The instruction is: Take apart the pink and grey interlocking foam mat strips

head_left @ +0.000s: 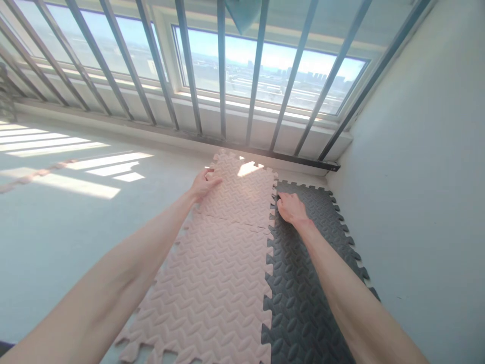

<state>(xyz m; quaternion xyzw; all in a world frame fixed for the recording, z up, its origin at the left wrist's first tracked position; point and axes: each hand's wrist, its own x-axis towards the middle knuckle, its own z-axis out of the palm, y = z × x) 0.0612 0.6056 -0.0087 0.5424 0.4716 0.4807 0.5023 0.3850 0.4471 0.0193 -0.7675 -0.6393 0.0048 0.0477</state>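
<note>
Pink foam mat (242,194), the far tile of a jigsaw-edged strip on the pale floor (56,227), carries no writing I can read, only a pressed herringbone pattern. My left hand (204,183) pinches its left edge with curled fingers, while my right hand (291,207) presses half-closed on the seam with the dark grey mat (303,283). Beyond, slanted metal bars (222,71) front a sunlit window (273,76); a plain wall (424,177) stands right.

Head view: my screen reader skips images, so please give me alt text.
Two bare hands press on interlocking foam floor tiles: left hand on the far pink tile, right hand at its seam with the grey tiles, below a barred window.
</note>
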